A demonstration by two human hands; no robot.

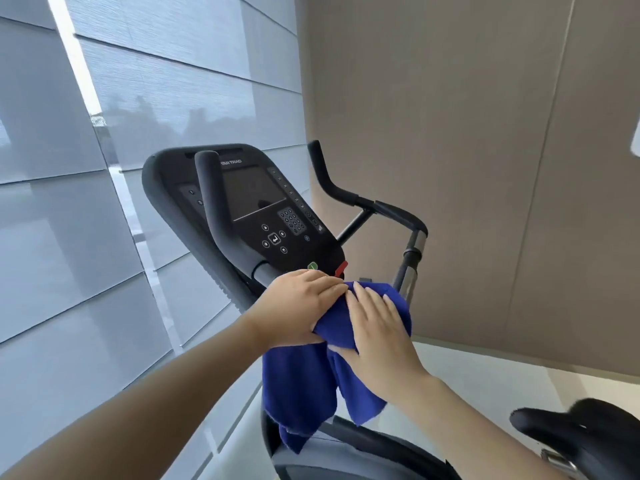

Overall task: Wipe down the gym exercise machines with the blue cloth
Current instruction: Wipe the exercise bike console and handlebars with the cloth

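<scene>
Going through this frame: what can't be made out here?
All head view.
- What the cloth covers: hidden by it and by the left hand and right hand.
- Console button labels: too small; screen dark.
- Seat: blurred, cut off by the lower right edge.
- White thing at the right edge: cut off, unidentifiable.

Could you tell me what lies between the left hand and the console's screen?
Head view: below the screen comes the button panel, then a green button and red tab just above the left hand on the blue cloth.
</scene>
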